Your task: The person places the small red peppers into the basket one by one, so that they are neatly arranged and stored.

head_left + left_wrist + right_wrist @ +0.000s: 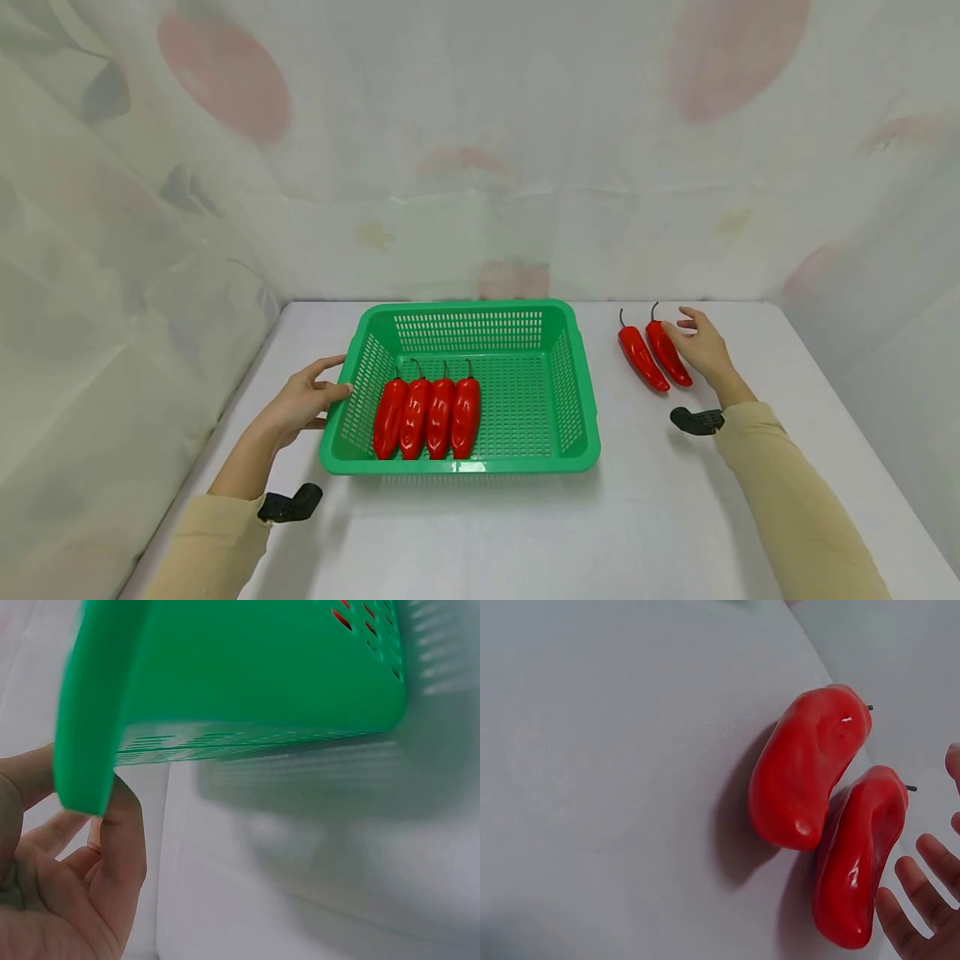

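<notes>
A green plastic basket (517,467) stands on the table, and several red chili peppers (439,417) lie side by side in its left half, stems away from me. My left hand (292,404) grips the basket's left rim; the left wrist view shows that rim (86,750) between thumb and fingers. To the right of the basket lie two more peppers, a left pepper (642,360) and a right pepper (667,354). My right hand (701,343) is beside the right one with its fingers spread. Whether the thumb touches that pepper I cannot tell.
The white table (465,542) ends at a back edge against a pale printed curtain (480,125). Curtain also hangs along both sides. A black wrist device (291,505) sits at the left cuff, another black device (697,422) at the right cuff.
</notes>
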A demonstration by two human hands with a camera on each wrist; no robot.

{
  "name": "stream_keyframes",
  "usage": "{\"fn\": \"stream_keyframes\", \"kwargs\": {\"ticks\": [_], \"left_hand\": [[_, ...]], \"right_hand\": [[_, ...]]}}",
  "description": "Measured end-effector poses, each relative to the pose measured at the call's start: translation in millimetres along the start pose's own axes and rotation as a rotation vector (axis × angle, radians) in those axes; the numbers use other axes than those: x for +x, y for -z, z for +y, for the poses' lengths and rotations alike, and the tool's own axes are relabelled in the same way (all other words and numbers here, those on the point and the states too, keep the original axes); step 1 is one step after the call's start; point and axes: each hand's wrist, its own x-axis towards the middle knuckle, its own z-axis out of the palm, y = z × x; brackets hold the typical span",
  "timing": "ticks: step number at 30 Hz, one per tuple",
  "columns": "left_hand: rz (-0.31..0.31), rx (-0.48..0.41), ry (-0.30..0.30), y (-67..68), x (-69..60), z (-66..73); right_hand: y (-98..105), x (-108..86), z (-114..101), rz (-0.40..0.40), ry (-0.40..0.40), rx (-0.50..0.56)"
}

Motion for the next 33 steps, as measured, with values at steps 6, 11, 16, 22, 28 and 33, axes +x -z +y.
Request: {"fn": "stream_keyframes", "kwargs": {"ticks": [6,11,16,22,28,33], "left_hand": [[-0.002,0.002,-0.001,0.2,0.5,0.0],[-0.001,0.007,-0.001,0.5,1.2,-0.6],[0.002,0.006,0.001,0.7,1.5,-1.3],[0.003,0.001,0.001,0.4,1.9,-1.7],[0.009,0.002,0.003,-0.2,1.9,-1.5],[0.01,0.004,0.001,0.0,1.4,-0.9]], "right_hand": [[-1.9,-0.1,5.0,-0.065,-0.074,-0.038],[-2.4,-1.9,4.8,-0.103,-0.122,-0.061],[-4.5,-2.3,6.6,-0.103,-0.124,-0.077],[-7.1,-2.2,9.2,-0.085,-0.108,-0.106],[-8.2,-3.7,6.3,-0.073,-0.099,-0.123],[-9.5,-1.9,7.2,-0.097,-0.095,-0.146]]}}
